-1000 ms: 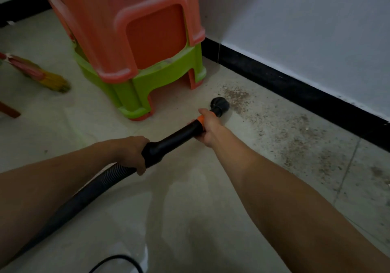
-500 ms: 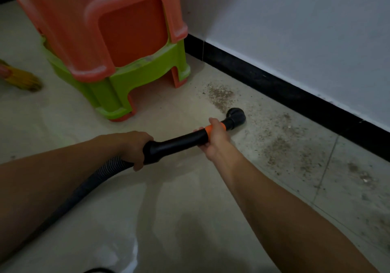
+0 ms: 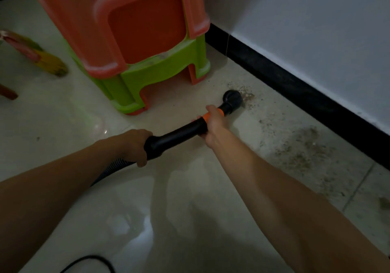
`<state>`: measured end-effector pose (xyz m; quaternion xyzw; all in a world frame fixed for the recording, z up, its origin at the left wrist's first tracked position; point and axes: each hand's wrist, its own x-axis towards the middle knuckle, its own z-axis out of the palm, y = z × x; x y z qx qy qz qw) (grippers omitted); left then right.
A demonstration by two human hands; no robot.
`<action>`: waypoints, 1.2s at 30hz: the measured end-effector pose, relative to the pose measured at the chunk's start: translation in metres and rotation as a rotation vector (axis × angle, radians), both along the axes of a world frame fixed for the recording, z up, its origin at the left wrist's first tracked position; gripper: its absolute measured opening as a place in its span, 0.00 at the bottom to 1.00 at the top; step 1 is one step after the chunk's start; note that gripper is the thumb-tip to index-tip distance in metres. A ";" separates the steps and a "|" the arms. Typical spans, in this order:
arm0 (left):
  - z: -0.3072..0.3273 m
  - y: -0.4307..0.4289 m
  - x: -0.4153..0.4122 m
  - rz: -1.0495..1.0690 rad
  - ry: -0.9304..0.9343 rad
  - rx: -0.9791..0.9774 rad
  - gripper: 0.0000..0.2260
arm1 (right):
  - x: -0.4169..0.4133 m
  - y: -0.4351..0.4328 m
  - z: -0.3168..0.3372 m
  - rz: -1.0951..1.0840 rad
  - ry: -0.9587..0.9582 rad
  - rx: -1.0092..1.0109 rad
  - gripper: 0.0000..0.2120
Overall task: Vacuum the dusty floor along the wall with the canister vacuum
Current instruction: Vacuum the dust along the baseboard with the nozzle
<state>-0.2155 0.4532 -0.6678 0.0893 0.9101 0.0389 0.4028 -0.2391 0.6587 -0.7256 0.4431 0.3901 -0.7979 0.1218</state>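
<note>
Swung back toward the stacked plastic stools [image 3: 147, 61], the vacuum nozzle [image 3: 233, 99] sits on the dust patch [image 3: 248, 97] near the baseboard [image 3: 295, 95]. For steering, the right hand [image 3: 213, 123] wraps the wand [image 3: 177, 134] at its orange collar [image 3: 205, 117]; the left hand [image 3: 135, 146] clenches its rear end.

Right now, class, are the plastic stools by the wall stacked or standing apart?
Stacked: the orange stool sits nested over the green stool, whose legs show beneath its rim.

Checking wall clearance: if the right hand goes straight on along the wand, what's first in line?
The round black nozzle on the wand tip, just ahead of the right hand; beyond it the dust patch, then probably the black skirting.
</note>
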 end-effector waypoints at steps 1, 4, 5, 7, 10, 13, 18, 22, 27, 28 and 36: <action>-0.001 0.002 0.004 0.008 -0.013 -0.010 0.23 | 0.003 0.002 0.000 0.011 -0.010 0.004 0.07; -0.003 0.005 0.013 0.094 0.000 0.016 0.23 | -0.011 0.004 0.005 0.098 0.006 0.025 0.06; -0.003 0.007 0.013 0.130 0.032 0.039 0.22 | -0.020 0.004 0.010 0.135 0.021 0.022 0.07; -0.002 0.012 0.010 0.193 0.115 0.071 0.22 | -0.041 0.008 0.017 0.205 0.034 0.019 0.14; 0.005 0.021 0.004 0.233 0.159 0.074 0.21 | -0.058 0.016 0.021 0.335 0.030 0.028 0.18; 0.021 0.030 0.004 0.152 0.087 -0.009 0.22 | -0.051 0.024 0.023 0.344 0.001 -0.045 0.18; 0.073 0.023 0.000 -0.005 -0.037 -0.294 0.20 | 0.009 0.010 0.035 0.164 -0.087 -0.210 0.19; 0.087 0.016 -0.006 -0.138 0.027 -0.323 0.12 | 0.059 -0.004 0.036 -0.022 -0.148 -0.306 0.19; 0.051 0.035 -0.012 -0.245 -0.027 -0.222 0.19 | 0.059 0.023 0.023 -0.179 -0.143 -0.141 0.14; 0.044 0.038 -0.014 -0.248 -0.025 -0.196 0.20 | 0.053 0.031 0.023 -0.180 -0.130 -0.125 0.14; 0.029 0.034 -0.051 -0.247 -0.046 -0.063 0.24 | -0.012 0.038 0.029 -0.008 -0.041 -0.020 0.16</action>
